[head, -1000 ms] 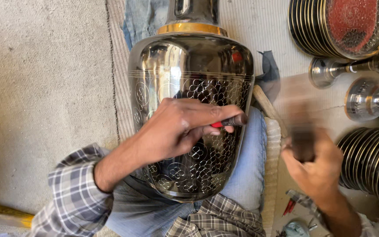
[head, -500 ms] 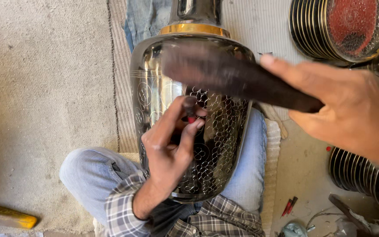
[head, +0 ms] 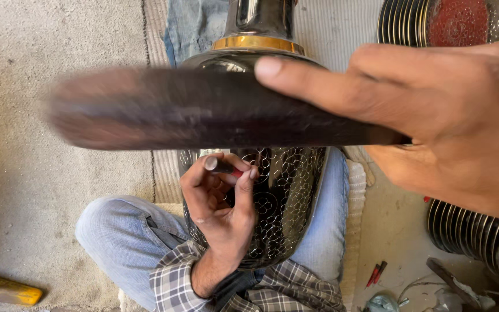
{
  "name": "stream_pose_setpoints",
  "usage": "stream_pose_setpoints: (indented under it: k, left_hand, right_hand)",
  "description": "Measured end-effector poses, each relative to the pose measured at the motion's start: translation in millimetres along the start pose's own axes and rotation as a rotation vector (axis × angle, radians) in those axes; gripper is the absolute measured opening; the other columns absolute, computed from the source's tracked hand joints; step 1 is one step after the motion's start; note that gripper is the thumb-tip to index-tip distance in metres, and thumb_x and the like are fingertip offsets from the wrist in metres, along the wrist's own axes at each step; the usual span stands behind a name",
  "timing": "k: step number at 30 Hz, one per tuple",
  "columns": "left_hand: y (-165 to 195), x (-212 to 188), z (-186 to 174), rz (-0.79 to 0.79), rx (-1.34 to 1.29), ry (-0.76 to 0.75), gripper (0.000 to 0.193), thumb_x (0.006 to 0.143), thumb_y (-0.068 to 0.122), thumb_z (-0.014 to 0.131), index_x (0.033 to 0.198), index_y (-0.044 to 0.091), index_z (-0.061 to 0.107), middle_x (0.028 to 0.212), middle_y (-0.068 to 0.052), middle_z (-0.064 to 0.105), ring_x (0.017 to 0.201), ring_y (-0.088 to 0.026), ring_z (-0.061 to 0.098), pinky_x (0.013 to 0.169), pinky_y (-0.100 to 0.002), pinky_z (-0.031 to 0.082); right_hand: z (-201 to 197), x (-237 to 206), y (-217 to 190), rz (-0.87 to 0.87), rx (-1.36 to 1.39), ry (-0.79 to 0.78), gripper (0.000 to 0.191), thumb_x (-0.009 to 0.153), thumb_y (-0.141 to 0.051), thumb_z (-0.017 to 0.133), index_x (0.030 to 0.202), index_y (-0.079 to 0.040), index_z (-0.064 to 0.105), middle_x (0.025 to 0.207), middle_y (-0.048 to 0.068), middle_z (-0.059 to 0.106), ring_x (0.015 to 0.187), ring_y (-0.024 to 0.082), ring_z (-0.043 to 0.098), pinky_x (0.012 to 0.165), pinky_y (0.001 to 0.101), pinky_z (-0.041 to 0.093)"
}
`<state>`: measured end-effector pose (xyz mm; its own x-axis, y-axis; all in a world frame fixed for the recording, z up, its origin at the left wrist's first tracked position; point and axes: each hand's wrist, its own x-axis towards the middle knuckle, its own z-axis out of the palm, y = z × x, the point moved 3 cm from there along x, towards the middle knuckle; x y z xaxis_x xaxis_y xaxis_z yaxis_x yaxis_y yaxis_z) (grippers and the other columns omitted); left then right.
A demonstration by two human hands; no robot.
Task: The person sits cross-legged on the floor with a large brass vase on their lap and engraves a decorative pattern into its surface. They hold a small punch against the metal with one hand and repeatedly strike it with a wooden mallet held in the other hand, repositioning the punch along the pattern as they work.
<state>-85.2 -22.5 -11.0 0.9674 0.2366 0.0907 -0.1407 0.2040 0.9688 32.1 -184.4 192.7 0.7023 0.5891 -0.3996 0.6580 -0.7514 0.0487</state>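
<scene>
Vase (head: 284, 214), dark engraved metal, lay across the lap at 6 o'clock. Left hand (head: 220, 208) pinched the chisel (head: 222, 166) upright against it, as half a second before. Right hand (head: 434, 121), clamped on the mallet (head: 203, 110), had risen nearer the camera: striking stroke in progress.

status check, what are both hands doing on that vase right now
Left hand pinches a small punch, tip against the vase. Right hand grips a dark mallet, raised above, motion-blurred. Vase lies across the lap; nothing between mallet and punch.
</scene>
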Motion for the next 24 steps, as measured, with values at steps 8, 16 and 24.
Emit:
stream_pose_setpoints:
  k: [8, 16, 24]
  left_hand:
    - [-11.2, -13.4, -2.6, -0.007, -0.069, 0.086, 0.055, 0.102, -0.006, 0.073, 0.140, 0.010, 0.038, 0.107, -0.011, 0.069, 0.092, -0.014, 0.070, 0.077, -0.021, 0.063]
    - [0.3, -0.4, -1.9, -0.036, 0.003, 0.116, 0.059, 0.098, -0.010, 0.073, 0.141, 0.010, 0.038, 0.116, -0.015, 0.067, 0.092, -0.015, 0.069, 0.072, -0.018, 0.059]
    - [-5.8, 1.4, -4.1, -0.028, -0.045, 0.105, 0.056, 0.095, -0.010, 0.076, 0.135, 0.009, 0.041, 0.102, -0.010, 0.069, 0.080, -0.007, 0.067, 0.066, -0.016, 0.059]
  right_hand:
    - [-9.3, 7.7, -15.5, -0.114, -0.168, -0.004, 0.094, 0.076, -0.006, 0.075, 0.153, -0.048, 0.044, 0.077, -0.001, 0.061, 0.053, 0.011, 0.062, 0.056, 0.0276, 0.058]
    - [-24.0, 9.8, -0.1, -0.091, -0.189, 0.104, 0.092, 0.078, 0.007, 0.071, 0.155, -0.039, 0.048, 0.072, 0.000, 0.054, 0.047, 0.013, 0.048, 0.048, 0.0315, 0.047]
    - [-23.7, 13.1, -8.0, -0.154, -0.100, 0.126, 0.107, 0.060, 0.002, 0.071, 0.157, -0.040, 0.048, 0.069, 0.003, 0.054, 0.052, 0.016, 0.056, 0.046, 0.0337, 0.049]
